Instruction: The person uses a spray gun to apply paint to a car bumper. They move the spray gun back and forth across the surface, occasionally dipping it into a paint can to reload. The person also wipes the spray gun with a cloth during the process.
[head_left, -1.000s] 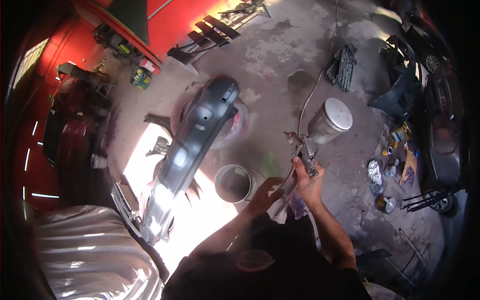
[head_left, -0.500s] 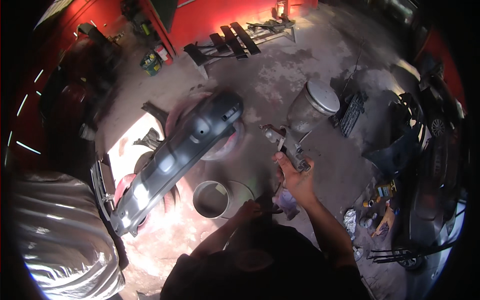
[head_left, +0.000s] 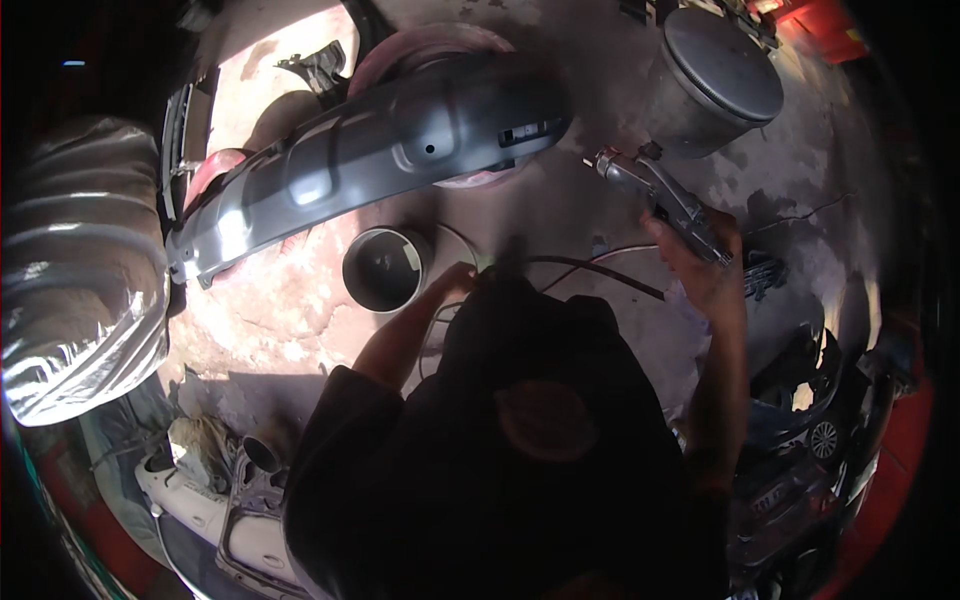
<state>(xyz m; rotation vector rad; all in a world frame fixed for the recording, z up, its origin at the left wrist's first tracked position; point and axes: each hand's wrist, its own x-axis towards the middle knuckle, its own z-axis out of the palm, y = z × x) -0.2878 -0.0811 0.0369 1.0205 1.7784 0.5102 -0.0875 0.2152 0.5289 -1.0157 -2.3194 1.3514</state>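
My right hand (head_left: 700, 255) is wrapped round the handle of a metal spray gun (head_left: 655, 190), its nozzle end toward the left. A large grey paint cup with a lid (head_left: 722, 70) sits at the gun's upper side. My left hand (head_left: 460, 282) is closed close to my body, with a dark hose (head_left: 600, 270) running right from beside it; my dark shirt partly hides the fingers. Ahead to the left, a long grey car bumper panel (head_left: 370, 160) rests on pinkish, dusty tyres (head_left: 430, 40). The gun is apart from the panel's right end.
An open round bucket (head_left: 384, 268) stands on the floor between the panel and my left arm. A silvery covered bulk (head_left: 85, 270) is at the left. Car parts (head_left: 215, 500) lie at the lower left, and dark body parts with a wheel (head_left: 823, 440) are at the lower right.
My view has swung downward and to the right, so the panel and bucket appear higher. The spray gun in my right hand is now farther right of the panel's end.
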